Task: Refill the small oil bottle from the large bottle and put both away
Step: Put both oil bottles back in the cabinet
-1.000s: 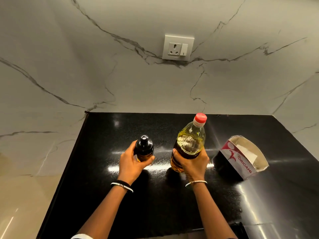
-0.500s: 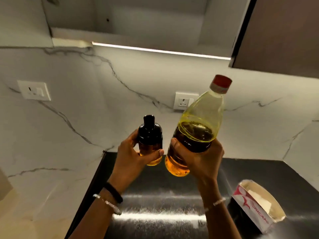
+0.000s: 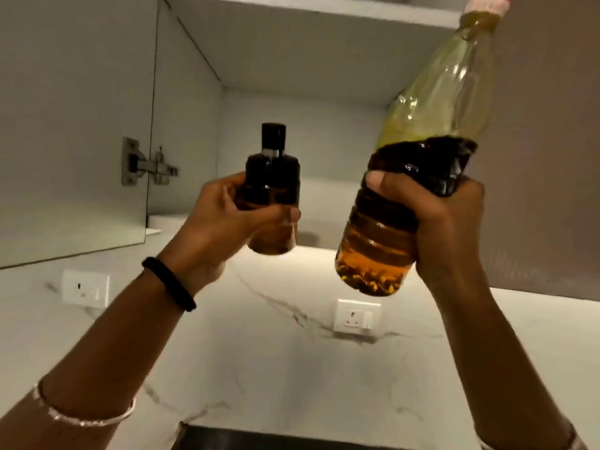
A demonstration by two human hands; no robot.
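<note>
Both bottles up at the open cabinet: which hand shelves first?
Probably left. The left hand holds the small bottle upright before the open shelf; the right hand's large bottle is tilted, off right.

A small dark-capped oil bottle (image 3: 272, 186) stood upright left of a large red-capped bottle (image 3: 418, 177), tilted right, both aloft.
</note>
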